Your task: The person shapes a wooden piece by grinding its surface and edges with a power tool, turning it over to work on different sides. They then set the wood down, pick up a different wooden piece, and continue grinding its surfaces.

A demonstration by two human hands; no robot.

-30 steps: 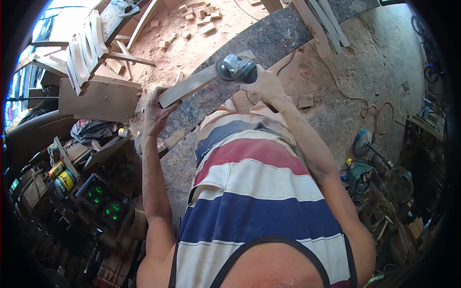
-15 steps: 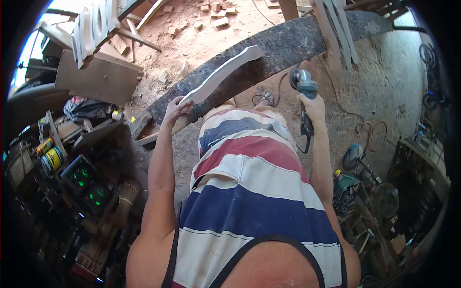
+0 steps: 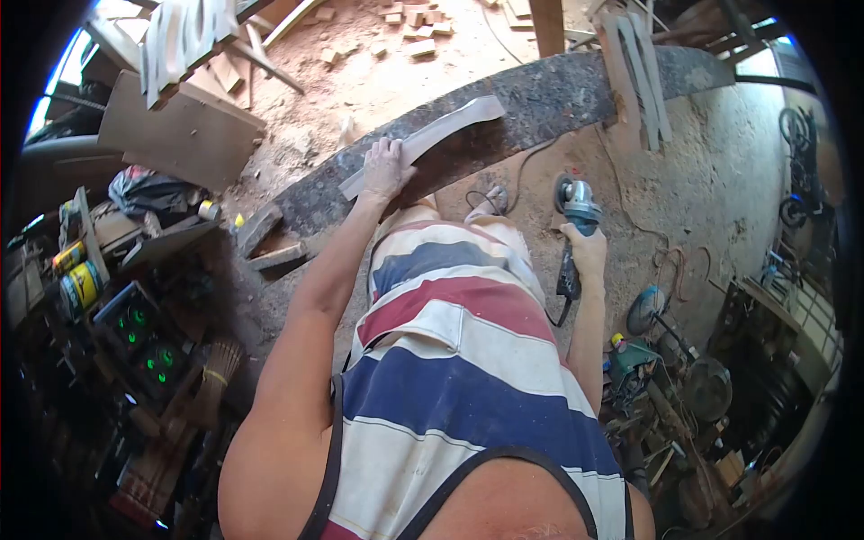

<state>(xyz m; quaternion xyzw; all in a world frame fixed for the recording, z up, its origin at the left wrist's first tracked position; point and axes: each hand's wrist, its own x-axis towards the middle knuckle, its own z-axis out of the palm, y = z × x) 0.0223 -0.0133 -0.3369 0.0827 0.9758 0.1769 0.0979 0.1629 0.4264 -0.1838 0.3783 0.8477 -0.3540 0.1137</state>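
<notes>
A pale, curved wooden piece [image 3: 450, 126] lies along the dark workbench [image 3: 549, 103]. Over its nearer half, my left hand [image 3: 387, 169] is laid from above, with the fingers wrapped across the wood. My right hand [image 3: 587, 247] grips an angle grinder [image 3: 580, 209] by its body, off the bench to the right. The grinder's disc end points away from me and touches nothing. Its cord runs down from the handle.
Several cut wooden strips [image 3: 634, 81] rest on the bench's right part, and more strips [image 3: 180, 45] stand at upper left. Wood offcuts [image 3: 418, 31] lie on the dusty floor beyond. A speaker box with green lights [image 3: 144, 337] stands left; clutter and a fan [image 3: 706, 387] stand right.
My left hand has moved from the wooden piece's near end to its top, and the piece now lies flatter on the bench. The grinder is slightly lower in view, still in my right hand.
</notes>
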